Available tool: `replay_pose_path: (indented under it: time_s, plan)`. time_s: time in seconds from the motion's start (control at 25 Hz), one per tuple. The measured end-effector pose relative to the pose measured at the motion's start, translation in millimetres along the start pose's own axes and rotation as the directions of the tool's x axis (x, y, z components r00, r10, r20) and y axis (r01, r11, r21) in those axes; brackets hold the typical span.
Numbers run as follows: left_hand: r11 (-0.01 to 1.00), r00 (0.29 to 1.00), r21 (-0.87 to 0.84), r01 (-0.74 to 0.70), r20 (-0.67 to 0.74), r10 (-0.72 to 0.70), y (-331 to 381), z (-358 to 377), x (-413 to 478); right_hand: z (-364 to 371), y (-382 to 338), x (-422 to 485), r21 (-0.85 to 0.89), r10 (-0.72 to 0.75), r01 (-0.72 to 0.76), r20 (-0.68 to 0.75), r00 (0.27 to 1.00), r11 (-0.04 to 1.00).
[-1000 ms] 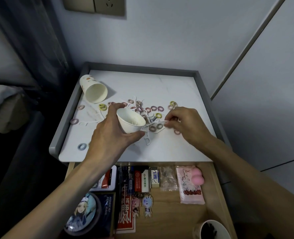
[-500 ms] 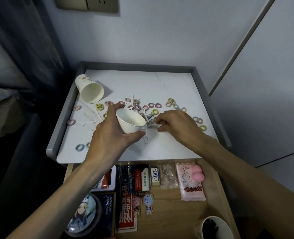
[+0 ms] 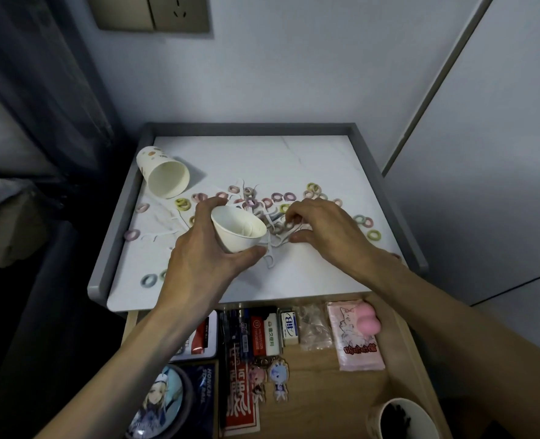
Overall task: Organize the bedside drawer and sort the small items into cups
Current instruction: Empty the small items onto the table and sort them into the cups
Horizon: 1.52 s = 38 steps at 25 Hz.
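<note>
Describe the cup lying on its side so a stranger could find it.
Start at the white tabletop with the grey rim. Near its far left corner lies a paper cup. Unlike the plain cup in the left hand, it is tipped over, with coloured spots outside.

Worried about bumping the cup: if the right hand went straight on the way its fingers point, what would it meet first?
The right hand would first meet the floss picks at its fingertips, then probably the paper cup the left hand holds; depth unclear.

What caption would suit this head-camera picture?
Left hand holds a tilted paper cup while right hand pinches a floss pick among hair ties.
</note>
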<state>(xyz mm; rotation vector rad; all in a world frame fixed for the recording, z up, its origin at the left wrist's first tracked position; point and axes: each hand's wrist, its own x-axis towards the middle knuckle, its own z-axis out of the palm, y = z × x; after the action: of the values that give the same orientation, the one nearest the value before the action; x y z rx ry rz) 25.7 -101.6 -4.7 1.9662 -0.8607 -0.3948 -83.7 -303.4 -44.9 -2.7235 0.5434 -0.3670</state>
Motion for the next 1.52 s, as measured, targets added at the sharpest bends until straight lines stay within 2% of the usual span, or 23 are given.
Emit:
replay_pose_path:
  time_s: [0.16,0.36,0.48,0.56,0.64,0.72,0.8,0.84,0.88,0.96,1.04,1.12,1.2,1.28,1.36,1.52]
  plan:
    - [1.000,1.000,0.006,-0.004,0.001,0.004,-1,0,0,-4,0,4,-0.053,-0.037,0.039,0.037,0.999,0.998]
    - [1.000,1.000,0.017,-0.011,0.005,0.011,-1,0,-1,-6,1,7,-0.090,0.008,0.002,0.109,0.994,0.996]
    - [1.000,1.000,0.021,-0.011,0.010,0.011,-1,1,-1,-3,-3,7,-0.273,-0.008,0.039,0.111,0.994,0.961]
    - [1.000,1.000,0.023,-0.014,0.013,0.013,-1,2,-1,4,-3,2,-0.437,-0.040,0.078,0.096,0.995,0.896]
    - [0.999,1.000,0.034,-0.018,0.020,0.017,-1,2,-1,9,-2,-3,-0.501,-0.084,0.115,0.083,0.993,0.858]
    - [0.998,0.999,0.058,-0.026,0.026,0.025,-2,2,-1,5,0,-1,-0.362,-0.097,0.108,0.048,0.994,0.926]
    - [0.995,0.999,0.093,-0.038,0.040,0.035,-3,2,-1,-14,-5,4,-0.060,0.070,-0.073,-0.043,0.997,0.996]
    - [0.993,0.998,0.112,-0.048,0.047,0.043,-4,2,-1,-22,-9,7,0.109,0.157,-0.148,-0.078,0.984,0.983]
    - [0.990,0.997,0.132,-0.059,0.055,0.052,-4,2,-1,-29,-13,8,0.215,0.171,-0.145,-0.109,0.979,0.966]
    - [0.984,0.995,0.161,-0.074,0.077,0.062,-4,5,-2,-38,-27,7,0.223,0.030,-0.002,-0.122,0.992,0.975]
    - [0.981,0.992,0.174,-0.089,0.103,0.072,-3,9,-3,-38,-43,2,0.206,-0.141,0.141,-0.018,0.990,0.968]
    - [0.976,0.987,0.182,-0.121,0.128,0.099,-3,13,-4,-34,-54,0,0.182,-0.232,0.215,0.078,0.970,0.960]
    - [0.970,0.982,0.191,-0.150,0.143,0.124,-1,15,-6,-28,-59,0,0.234,-0.267,0.232,0.131,0.955,0.944]
    - [0.969,0.978,0.177,-0.170,0.150,0.144,-1,16,-7,-25,-60,-2,0.350,-0.245,0.182,0.144,0.959,0.919]
    - [0.975,0.980,0.150,-0.162,0.137,0.142,-2,15,-6,-25,-57,-2,0.439,-0.189,0.148,0.050,0.981,0.886]
    - [0.984,0.988,0.126,-0.130,0.098,0.118,-2,13,-2,-29,-44,-1,0.642,0.049,0.024,-0.095,0.994,0.766]
